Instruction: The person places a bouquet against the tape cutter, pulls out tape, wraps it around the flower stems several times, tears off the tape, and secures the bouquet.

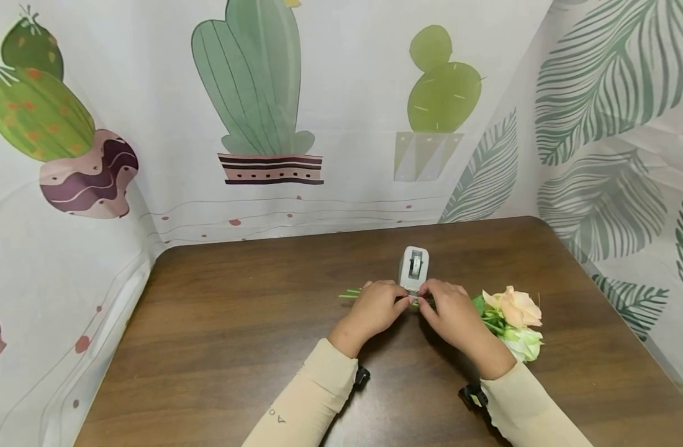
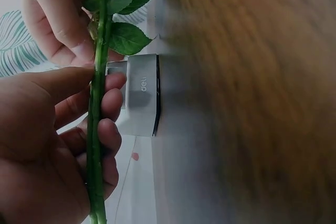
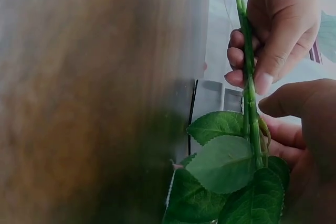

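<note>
Two artificial flowers, a peach rose [image 1: 519, 308] and a pale green-white rose [image 1: 524, 343], lie with heads to the right and green stems side by side. My left hand [image 1: 375, 307] wraps its fingers round the stems [image 2: 94, 148]; the cut ends stick out to its left. Beside it my right hand [image 1: 456, 313] pinches at the stems just below the leaves [image 3: 223, 163], its thumb and fingertips close to the left thumb. A grey-white tape dispenser [image 1: 415, 283] stands right behind the fingertips, its roll showing on top.
The brown wooden table [image 1: 252, 347] carries everything, with its back edge against a hanging cloth [image 1: 352, 155] printed with cacti and leaves. Black wrist straps [image 1: 362, 377] sit at both beige sleeves [image 1: 313, 391].
</note>
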Tool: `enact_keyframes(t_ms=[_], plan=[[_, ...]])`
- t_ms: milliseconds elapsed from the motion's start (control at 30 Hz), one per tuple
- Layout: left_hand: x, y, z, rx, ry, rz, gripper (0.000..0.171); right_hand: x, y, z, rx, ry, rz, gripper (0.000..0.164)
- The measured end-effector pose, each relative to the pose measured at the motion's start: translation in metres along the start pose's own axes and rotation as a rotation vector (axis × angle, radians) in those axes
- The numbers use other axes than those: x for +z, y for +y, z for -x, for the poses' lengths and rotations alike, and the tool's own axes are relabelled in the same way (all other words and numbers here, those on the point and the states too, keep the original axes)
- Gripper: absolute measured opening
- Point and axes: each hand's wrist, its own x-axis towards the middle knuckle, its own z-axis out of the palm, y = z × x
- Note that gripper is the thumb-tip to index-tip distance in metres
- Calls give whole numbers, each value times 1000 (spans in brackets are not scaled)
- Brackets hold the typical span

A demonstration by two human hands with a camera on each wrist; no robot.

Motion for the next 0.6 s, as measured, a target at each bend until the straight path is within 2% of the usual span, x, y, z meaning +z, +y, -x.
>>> enact_keyframes(t_ms=[267,600], plan=[[1,-1,0,6,-8,-6,22,-1,-2,-2,71,-14,-15,32],[2,-2,-1,-5,-54,-13,23,2,-4,-7,127,-35,-18,32]])
